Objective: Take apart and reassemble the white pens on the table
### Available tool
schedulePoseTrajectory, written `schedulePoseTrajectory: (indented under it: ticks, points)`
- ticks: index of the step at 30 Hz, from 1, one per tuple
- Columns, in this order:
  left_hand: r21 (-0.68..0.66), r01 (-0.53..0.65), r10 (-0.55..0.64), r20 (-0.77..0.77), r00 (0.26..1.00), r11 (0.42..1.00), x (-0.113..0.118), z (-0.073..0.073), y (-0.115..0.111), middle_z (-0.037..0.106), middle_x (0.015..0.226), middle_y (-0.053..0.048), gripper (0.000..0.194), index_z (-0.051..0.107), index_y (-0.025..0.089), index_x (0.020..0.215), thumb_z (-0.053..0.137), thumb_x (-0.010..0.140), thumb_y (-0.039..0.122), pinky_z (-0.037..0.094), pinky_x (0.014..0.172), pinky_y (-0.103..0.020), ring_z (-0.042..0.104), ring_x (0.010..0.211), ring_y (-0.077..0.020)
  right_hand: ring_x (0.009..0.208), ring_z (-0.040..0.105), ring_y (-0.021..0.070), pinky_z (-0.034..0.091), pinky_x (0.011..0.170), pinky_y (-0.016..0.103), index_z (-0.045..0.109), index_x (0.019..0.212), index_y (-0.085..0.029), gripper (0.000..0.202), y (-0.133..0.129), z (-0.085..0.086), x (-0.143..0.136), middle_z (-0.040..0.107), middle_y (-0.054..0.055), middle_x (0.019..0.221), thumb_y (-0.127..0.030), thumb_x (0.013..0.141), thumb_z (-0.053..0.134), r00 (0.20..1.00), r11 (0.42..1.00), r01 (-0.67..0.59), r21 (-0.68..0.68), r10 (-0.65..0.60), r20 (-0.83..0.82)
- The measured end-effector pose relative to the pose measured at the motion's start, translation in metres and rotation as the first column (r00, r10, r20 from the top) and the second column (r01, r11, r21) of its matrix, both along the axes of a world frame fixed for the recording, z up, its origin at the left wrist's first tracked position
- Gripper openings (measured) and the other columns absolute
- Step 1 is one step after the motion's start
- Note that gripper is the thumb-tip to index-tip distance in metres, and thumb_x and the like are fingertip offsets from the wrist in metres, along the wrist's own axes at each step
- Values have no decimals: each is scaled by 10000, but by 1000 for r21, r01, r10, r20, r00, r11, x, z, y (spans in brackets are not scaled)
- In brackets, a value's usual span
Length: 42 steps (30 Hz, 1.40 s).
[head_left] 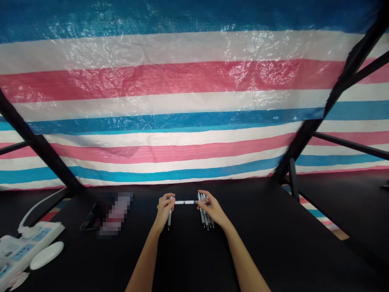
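A white pen [184,202] lies level between my two hands, pinched at its left end by my left hand [165,206] and touched at its right end by my right hand [210,206]. Another pen [169,219], white with a grey tip, points toward me under the fingers of my left hand. Beneath my right hand several white and grey pens [205,219] lie side by side, tips toward me. The right fingers are bent around the level pen's end and the tops of these pens, partly hiding them.
On the black table [188,259], a dark phone-like object [94,215] lies at the left beside a blurred patch. A white power strip [33,245] and a white oval object [47,255] are at the far left. Black frame bars [291,154] and a striped sheet [182,77] stand behind.
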State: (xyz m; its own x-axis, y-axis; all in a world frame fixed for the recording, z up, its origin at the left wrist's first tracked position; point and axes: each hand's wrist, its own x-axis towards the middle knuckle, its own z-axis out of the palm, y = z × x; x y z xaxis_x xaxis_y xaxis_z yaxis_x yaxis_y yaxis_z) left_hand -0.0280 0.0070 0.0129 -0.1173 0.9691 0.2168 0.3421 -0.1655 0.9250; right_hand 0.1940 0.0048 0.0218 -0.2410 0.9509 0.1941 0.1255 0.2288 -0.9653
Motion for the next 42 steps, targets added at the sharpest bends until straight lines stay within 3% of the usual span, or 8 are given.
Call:
schedulePoseTrajectory:
  ticks: [5,12,18,23,27,33,38,42]
  points:
    - [10,-9,8,57,998,1000,-1,-1,2,627,1014,-76,469,441,193,353,525,732,456,297,936,-395,459,1063,-286,689,577,149,448,643,266,627,875,-168,240,6,-4,8,637,34,842,-348,717,639,997,998,35,61,-39,72]
    - [15,26,-27,79,996,1000,1,1,-1,624,990,-76,450,472,195,389,513,749,463,303,936,-378,487,1032,-270,527,511,126,391,527,243,617,580,-158,470,4,-1,7,569,20,545,-484,858,424,982,997,42,72,-54,178]
    - [41,79,-85,166,982,996,2,7,-2,601,807,-60,459,459,186,430,510,745,516,361,857,-322,544,896,-234,583,530,132,423,558,245,596,978,-178,349,6,-5,9,579,-10,654,-438,746,604,998,998,59,33,-60,23]
    - [17,87,-89,182,979,996,2,4,-1,508,614,-19,458,450,193,458,496,760,535,383,739,-281,512,706,-186,573,509,126,397,532,233,602,826,-174,274,8,-6,9,573,-7,642,-439,757,588,997,996,62,59,-64,40]
    - [-13,72,-69,189,980,997,1,3,-1,500,595,-17,463,465,192,482,492,750,569,374,661,-257,471,640,-167,554,515,134,395,540,247,597,604,-161,458,6,-3,8,566,20,572,-498,855,414,984,995,76,71,-86,157]
    - [12,70,-71,216,974,997,2,2,-2,441,540,9,475,435,182,487,465,782,554,326,575,-245,412,551,-129,610,515,133,414,565,240,611,975,-180,336,7,-8,9,566,-1,692,-442,765,578,993,992,99,83,-104,59]
    - [20,93,-96,225,970,995,1,1,-2,364,499,33,470,414,182,485,451,807,522,285,544,-245,360,505,-112,590,491,128,390,564,237,607,827,-181,259,7,-6,8,544,-12,644,-432,776,568,994,993,77,91,-84,76]
    - [16,114,-115,227,967,993,2,0,-1,336,504,33,465,389,187,478,442,814,504,264,546,-252,330,508,-114,570,502,137,376,556,247,602,625,-164,440,4,0,7,549,12,586,-494,853,421,985,994,73,75,-84,152]
